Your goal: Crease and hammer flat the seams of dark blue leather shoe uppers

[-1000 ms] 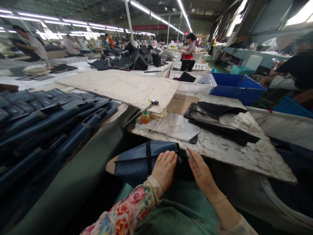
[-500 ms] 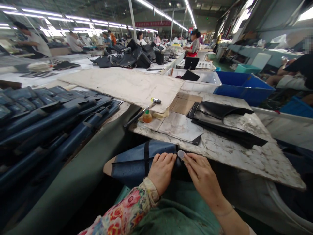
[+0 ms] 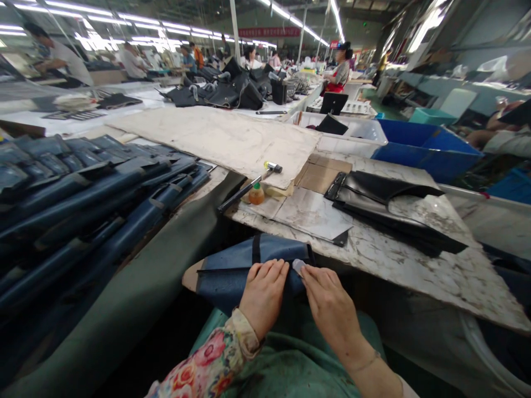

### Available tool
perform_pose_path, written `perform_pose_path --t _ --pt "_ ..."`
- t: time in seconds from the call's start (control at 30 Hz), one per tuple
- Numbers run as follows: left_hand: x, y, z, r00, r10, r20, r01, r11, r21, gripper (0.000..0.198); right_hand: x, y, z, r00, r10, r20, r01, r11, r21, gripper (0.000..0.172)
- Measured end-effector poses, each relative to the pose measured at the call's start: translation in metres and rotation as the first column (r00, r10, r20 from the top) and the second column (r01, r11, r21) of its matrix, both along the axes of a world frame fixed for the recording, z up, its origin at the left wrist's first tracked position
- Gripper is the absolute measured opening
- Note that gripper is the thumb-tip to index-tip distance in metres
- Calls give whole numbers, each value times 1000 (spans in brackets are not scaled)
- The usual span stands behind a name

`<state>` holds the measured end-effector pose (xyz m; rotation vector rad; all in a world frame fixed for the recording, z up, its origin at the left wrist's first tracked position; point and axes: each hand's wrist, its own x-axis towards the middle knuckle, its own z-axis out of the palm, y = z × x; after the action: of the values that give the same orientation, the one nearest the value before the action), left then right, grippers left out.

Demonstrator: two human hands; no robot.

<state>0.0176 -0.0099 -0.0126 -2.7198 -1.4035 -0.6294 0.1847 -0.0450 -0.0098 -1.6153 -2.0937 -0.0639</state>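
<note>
A blue leather piece (image 3: 224, 284) with a black cross band and a dark lengthwise seam lies across my lap, its tan tip pointing left. My left hand (image 3: 265, 293) presses down on it, fingers together and curled over the surface near its right part. Between the thumb and fingers of my right hand (image 3: 329, 301) is a small whitish flat piece (image 3: 297, 266), its rounded end against the leather just right of my left fingertips. What lies under both palms is hidden.
Many folded blue leather pieces (image 3: 103, 199) cover the left side. On the worktable (image 3: 385, 251) lie a hammer (image 3: 251, 190), a small green-capped bottle (image 3: 256, 194) and black leather parts (image 3: 390, 204). White (image 3: 365, 132) and blue (image 3: 427, 149) bins stand behind it. Other people work farther back.
My right hand and the whitish piece have moved left along the leather, closer to my left fingers. My left hand keeps its hold. The whole view has shifted slightly.
</note>
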Motion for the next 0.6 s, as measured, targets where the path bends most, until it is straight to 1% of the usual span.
perform_pose_path --t 0.17,0.3,0.6 --pt "-8 -2 1 1000 16 22 -16 1000 -4 34 -16 5 3 1000 29 0 -29 999 -16 31" --pt "-19 -3 0 997 54 46 -54 998 12 33 -28 11 5 998 65 10 -65 998 -13 31" --pt "-47 -13 -8 988 136 75 -138 990 23 35 -56 13 -3 987 154 44 -154 988 5 35"
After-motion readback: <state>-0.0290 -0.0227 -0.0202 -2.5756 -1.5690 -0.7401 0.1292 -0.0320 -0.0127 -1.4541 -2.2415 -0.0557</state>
